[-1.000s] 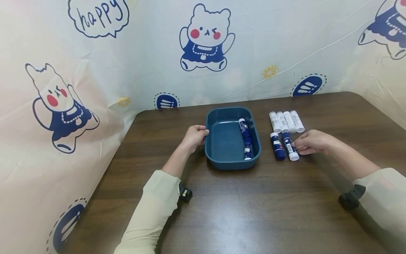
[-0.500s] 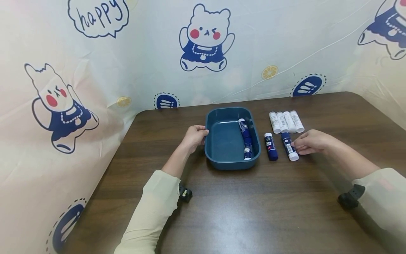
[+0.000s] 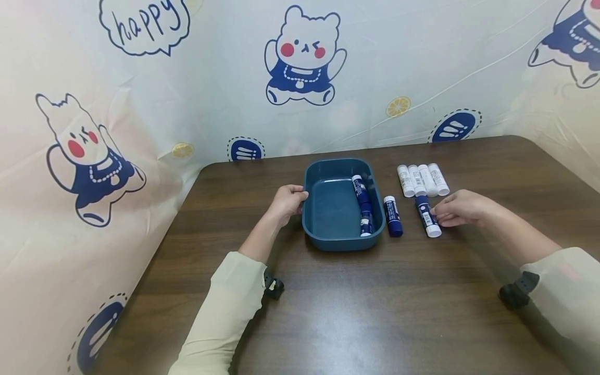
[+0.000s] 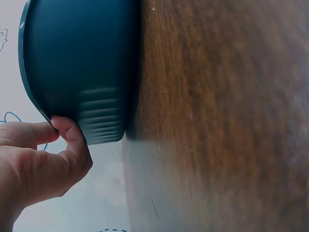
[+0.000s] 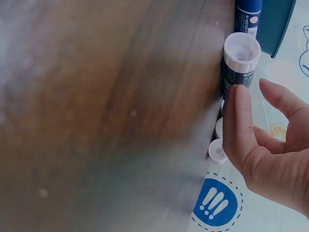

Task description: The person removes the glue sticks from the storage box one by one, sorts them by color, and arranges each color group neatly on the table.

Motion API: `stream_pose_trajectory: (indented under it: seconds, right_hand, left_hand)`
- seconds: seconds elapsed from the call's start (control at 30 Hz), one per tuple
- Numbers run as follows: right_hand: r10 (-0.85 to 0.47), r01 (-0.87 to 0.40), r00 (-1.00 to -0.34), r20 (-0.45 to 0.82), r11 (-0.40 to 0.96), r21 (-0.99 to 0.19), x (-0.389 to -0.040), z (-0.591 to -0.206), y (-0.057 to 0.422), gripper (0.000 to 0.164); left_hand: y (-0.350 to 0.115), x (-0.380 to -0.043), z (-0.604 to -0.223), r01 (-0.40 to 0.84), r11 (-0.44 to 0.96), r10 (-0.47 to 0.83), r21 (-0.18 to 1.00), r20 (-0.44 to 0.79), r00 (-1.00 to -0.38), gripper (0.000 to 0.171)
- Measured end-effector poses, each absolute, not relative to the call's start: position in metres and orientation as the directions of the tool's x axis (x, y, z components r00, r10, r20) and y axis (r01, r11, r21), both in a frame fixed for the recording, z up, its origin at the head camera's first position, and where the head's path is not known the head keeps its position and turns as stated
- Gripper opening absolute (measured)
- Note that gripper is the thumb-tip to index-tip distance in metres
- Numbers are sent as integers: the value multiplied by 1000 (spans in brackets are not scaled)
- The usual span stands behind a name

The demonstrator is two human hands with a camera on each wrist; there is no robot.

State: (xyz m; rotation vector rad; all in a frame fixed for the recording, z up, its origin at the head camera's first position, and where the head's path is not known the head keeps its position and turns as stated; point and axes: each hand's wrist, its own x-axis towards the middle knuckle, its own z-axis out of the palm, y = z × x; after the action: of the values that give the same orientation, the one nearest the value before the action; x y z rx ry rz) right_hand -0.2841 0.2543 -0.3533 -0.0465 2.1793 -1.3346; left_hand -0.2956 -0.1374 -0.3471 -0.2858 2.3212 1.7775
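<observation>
My left hand (image 3: 288,202) pinches the left rim of a dark teal plastic bin (image 3: 328,242), thumb and finger on its edge in the left wrist view. Beside a navy glue stick with a white end (image 3: 427,217), my right hand (image 3: 457,209) rests its fingertips against the stick's right side. The right wrist view shows those fingers fairly straight and the thumb apart from the stick. A second navy glue stick (image 3: 393,216) lies by the bin's right wall. Two more navy glue sticks, an upper one (image 3: 360,188) and a lower one (image 3: 366,221), lie end to end inside the bin.
Several white glue sticks (image 3: 417,180) lie side by side behind the touched one. Everything stands on a brown wooden table (image 3: 356,302). A printed curtain (image 3: 225,78) hangs along the table's back and left sides.
One navy glue stick has rolled left, away from the stick at my right hand, and now lies close to the bin. Both hands have stayed nearly in place.
</observation>
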Motion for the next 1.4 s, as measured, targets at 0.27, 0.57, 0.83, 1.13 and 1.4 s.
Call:
stream_pose_trajectory:
  seconds: [0.27,0.57,0.83,1.13,1.4]
  right_hand:
    - [-319,222,-858,-402,475,-851,-285,-344,253,47]
    - [-327,177,-877,-351,460,-870,-291,-331,241,50]
    - [-328,133,-889,-318,479,-868,-293,-319,221,51]
    - [-333,126,-900,-280,417,-900,-298,-311,199,48]
    - [-319,119,-910,-264,409,-905,-300,-303,180,47]
  left_hand:
    - [-138,-294,-347,-250,257,-13,934,-255,-967,33]
    - [-137,-294,-347,-253,257,-19,933,-256,-966,32]
    - [-137,-294,-345,-254,249,-12,935,-259,-966,33]
    - [-136,-294,-345,-252,258,-18,933,-256,-967,34]
    - [-137,-294,-347,-253,262,-27,931,-255,-967,33]
